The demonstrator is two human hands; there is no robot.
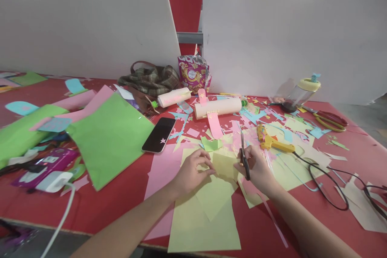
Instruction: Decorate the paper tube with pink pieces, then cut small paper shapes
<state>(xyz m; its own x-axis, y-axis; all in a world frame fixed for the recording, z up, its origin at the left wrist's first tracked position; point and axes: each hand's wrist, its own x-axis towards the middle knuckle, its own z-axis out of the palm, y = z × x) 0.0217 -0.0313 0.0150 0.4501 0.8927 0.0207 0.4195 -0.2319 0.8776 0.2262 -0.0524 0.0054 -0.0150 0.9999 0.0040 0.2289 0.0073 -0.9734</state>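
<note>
My right hand (258,169) is closed around a pair of scissors (245,164) with dark handles, blades pointing away from me. My left hand (192,171) has its fingers curled at the left edge of a small yellow piece of paper (226,164), thumb and fingertips pinching it. This piece lies between the two hands, above larger pale yellow sheets (205,229). A pink sheet (161,187) lies partly under them on the left. Just beyond the hands is a small green paper scrap (211,144).
A phone (159,135) and green sheets (111,137) lie left. Paper-wrapped bottles (218,107), a snack bag (194,73) and a plaid bag (151,78) stand behind. Right are a yellow glue gun (273,140) with its cord, a clear bottle (299,96) and red-and-yellow-handled scissors (329,121).
</note>
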